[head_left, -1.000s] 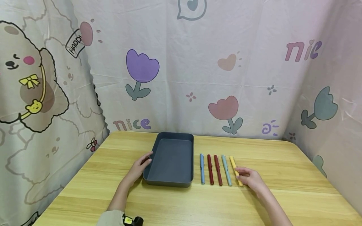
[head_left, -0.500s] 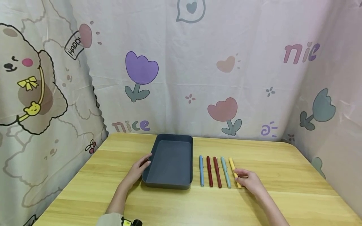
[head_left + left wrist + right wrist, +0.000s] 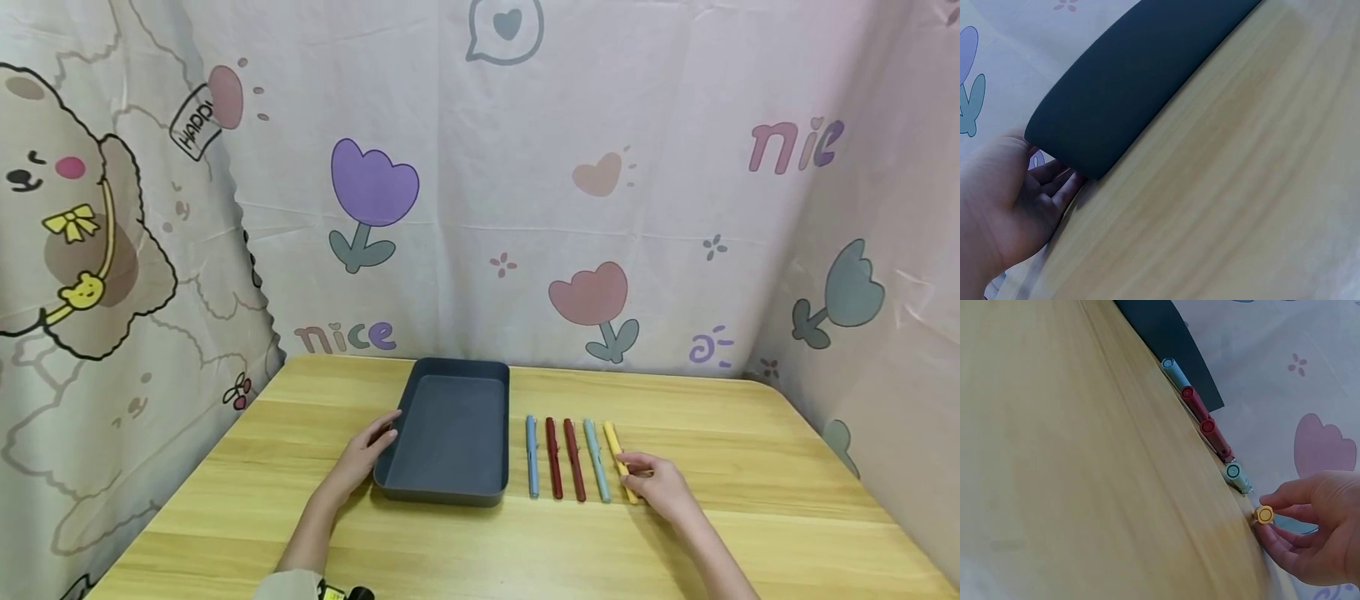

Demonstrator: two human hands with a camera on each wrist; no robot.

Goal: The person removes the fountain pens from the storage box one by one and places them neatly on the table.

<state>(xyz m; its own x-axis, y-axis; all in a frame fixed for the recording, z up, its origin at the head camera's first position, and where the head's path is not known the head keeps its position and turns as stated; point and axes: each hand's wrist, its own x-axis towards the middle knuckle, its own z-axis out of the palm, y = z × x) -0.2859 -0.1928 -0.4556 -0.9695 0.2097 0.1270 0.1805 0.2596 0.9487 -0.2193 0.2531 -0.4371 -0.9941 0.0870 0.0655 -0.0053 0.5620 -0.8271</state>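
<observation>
A dark grey rectangular tray (image 3: 457, 433) lies on the table, its inside bare. My left hand (image 3: 360, 457) holds its left side, thumb and a fingertip at the rim; in the left wrist view other fingers curl at the wall's lower edge. To the tray's right, pens lie in a row: light blue (image 3: 532, 458), dark red (image 3: 554, 460), another dark red (image 3: 574, 462) and pale green (image 3: 597, 461). At the row's right end, my right hand (image 3: 660, 483) pinches a yellow pen (image 3: 613, 440) between thumb and fingers; its round end (image 3: 1264, 515) faces the right wrist camera.
The light wooden table (image 3: 480, 550) has a rounded far right corner. Printed fabric (image 3: 487, 167) hangs behind it and along both sides. A black and yellow device (image 3: 345, 592) sits by the left sleeve (image 3: 288, 585).
The head view has shifted slightly, so everything sits a little lower and further left. Both hands stay at the tray and the yellow pen; the pens keep their row.
</observation>
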